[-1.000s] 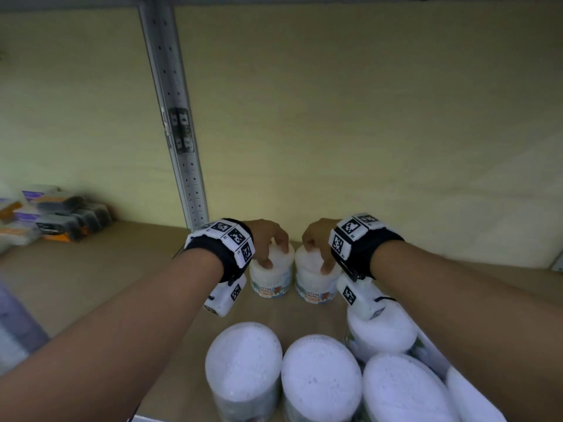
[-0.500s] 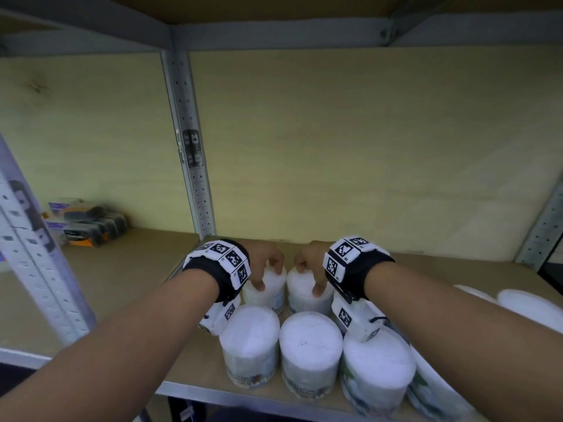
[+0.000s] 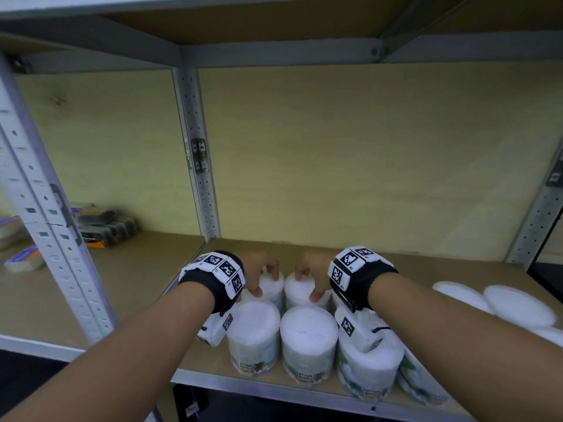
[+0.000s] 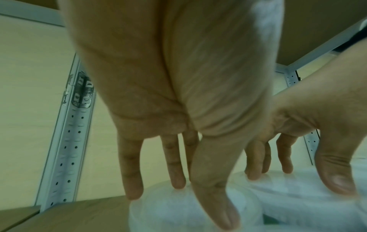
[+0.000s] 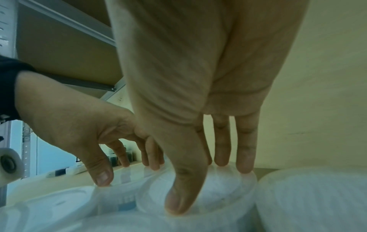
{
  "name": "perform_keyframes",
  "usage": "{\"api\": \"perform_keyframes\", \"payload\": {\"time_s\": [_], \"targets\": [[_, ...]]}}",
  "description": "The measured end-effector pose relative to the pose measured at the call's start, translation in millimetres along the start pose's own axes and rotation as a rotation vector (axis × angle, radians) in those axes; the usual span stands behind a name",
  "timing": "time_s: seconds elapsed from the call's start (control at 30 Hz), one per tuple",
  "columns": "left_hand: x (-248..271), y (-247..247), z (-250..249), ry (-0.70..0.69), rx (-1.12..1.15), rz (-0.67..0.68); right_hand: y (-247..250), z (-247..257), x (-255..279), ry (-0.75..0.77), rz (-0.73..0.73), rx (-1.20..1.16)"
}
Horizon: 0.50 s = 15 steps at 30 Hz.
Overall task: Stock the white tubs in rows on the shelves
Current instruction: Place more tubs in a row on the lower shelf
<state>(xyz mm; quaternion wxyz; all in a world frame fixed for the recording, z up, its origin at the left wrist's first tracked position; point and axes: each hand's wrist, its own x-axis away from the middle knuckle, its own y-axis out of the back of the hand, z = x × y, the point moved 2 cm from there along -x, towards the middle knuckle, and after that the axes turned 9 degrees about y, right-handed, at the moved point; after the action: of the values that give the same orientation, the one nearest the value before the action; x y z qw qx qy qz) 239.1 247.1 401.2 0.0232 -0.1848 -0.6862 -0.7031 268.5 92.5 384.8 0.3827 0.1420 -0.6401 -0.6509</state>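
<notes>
You have two hands in view, a left hand and a right hand; around nine round white plastic tubs show on one plywood shelf; dark flat packs are too blurred to count.

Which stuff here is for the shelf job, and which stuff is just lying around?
For the job:
- left hand and right hand, each gripping a back tub's lid
- left back tub, right back tub
- front tubs
- shelf

Just lying around:
- small boxes on the far left
</notes>
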Motion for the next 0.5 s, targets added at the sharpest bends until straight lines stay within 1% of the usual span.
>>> {"api": "perform_keyframes", "payload": {"time_s": [0.1,0.27,0.4,0.5], "targets": [[3.6,-0.9,0.1,0.006,-0.008,-0.014,-1.3,2.0,3.2,-0.005,-0.010,-0.013],[2.7,-4.4,1.0,0.047,0.090,0.013,-3.3,1.5,12.0,-0.043,-0.053,-0.051],[4.3,-4.1,-2.4,0.098,0.142,-0.044,-5.3,-4.2,27.9,-0.110,-0.161,-0.060],[6.4,-2.6,-10.3,0.116,0.175,-0.097,-5.1,-10.2,44.0,-0.158,-0.216,-0.054]]}}
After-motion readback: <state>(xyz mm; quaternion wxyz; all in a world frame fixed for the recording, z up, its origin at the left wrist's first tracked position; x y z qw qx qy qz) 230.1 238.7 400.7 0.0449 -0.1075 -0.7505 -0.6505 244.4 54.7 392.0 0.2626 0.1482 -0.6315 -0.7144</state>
